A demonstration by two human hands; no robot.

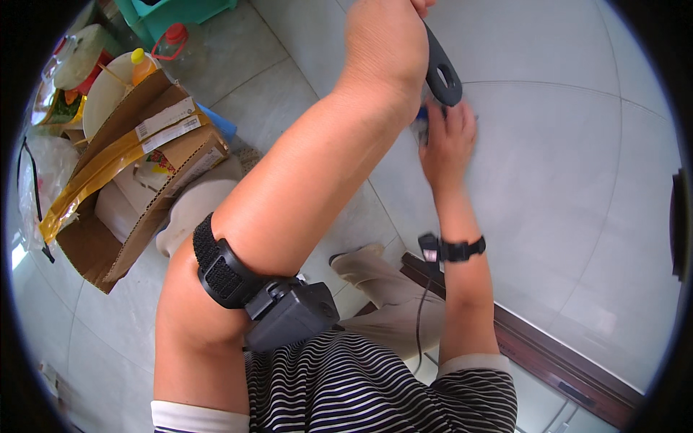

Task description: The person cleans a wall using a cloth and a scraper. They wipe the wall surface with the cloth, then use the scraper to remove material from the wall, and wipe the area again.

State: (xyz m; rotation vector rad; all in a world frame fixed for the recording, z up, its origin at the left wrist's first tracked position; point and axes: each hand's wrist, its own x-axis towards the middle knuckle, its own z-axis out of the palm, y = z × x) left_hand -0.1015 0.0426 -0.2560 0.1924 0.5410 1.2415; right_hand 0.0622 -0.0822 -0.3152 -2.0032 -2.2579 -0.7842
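Observation:
At the top edge, my left hand (387, 38) is closed around the dark handle (444, 81) of a tool; the handle's end has an oval hole, and the rest of the tool is out of view. Just below that end is my right hand (449, 138), blurred, its fingers pointing up over pale tiles. Beside its thumb shows a small blue and greyish object (421, 122), partly hidden; whether the hand grips it is unclear. A black strap with a box-shaped device (292, 314) is on my left forearm, and a black band (463, 249) is on my right one.
A torn cardboard box (130, 178) with brown tape stands at left. Behind it are a white bucket (103, 103), a red-capped plastic bottle (181, 46) and a turquoise plastic container (141, 21). A dark reddish-brown strip (563, 368) runs along the lower right.

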